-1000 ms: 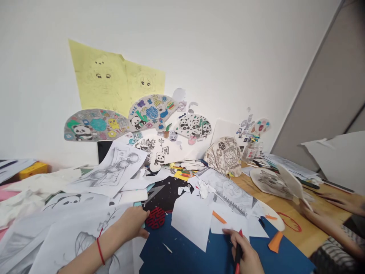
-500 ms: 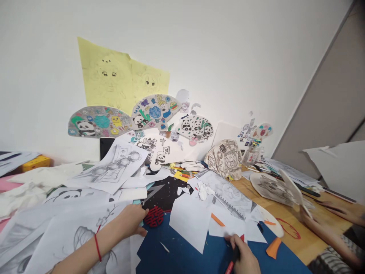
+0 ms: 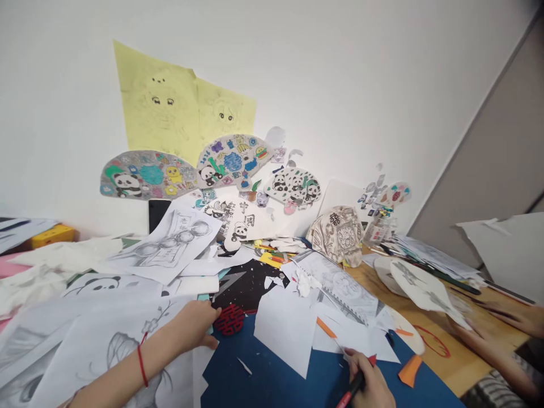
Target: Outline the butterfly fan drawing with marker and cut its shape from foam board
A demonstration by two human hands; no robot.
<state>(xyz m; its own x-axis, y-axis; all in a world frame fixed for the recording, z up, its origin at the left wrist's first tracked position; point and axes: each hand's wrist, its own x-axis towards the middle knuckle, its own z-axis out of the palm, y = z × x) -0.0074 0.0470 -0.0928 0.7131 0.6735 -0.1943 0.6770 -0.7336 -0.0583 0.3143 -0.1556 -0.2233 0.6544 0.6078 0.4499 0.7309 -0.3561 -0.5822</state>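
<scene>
My left hand (image 3: pixel 198 326), a red cord round its wrist, rests on the papers at the left edge of a dark blue mat (image 3: pixel 238 379). Its thumb and forefinger are apart, with the forefinger at the edge of a red double-happiness paper cutout (image 3: pixel 230 319). At the lower right, my right hand (image 3: pixel 368 377) is closed round a black-and-red pen-like tool (image 3: pixel 354 386). A thin pale sliver runs from its fingertips towards an orange strip (image 3: pixel 326 327); whether it is held, I cannot tell. White paper (image 3: pixel 283 334) lies between the hands.
Pencil drawings (image 3: pixel 123 334) cover the left side. A spiral sketchbook (image 3: pixel 340 283), several decorated fans (image 3: pixel 335 232) and loose pencils lie farther back. An orange scrap (image 3: pixel 410 371) is at right. Beside me, another person's hands (image 3: pixel 471 334) hold a white fan (image 3: pixel 425 286).
My right hand has moved slightly right with the tool, and a thin sliver now shows at its fingertips. The other person's fan has turned flatter. My left hand stays at the cutout.
</scene>
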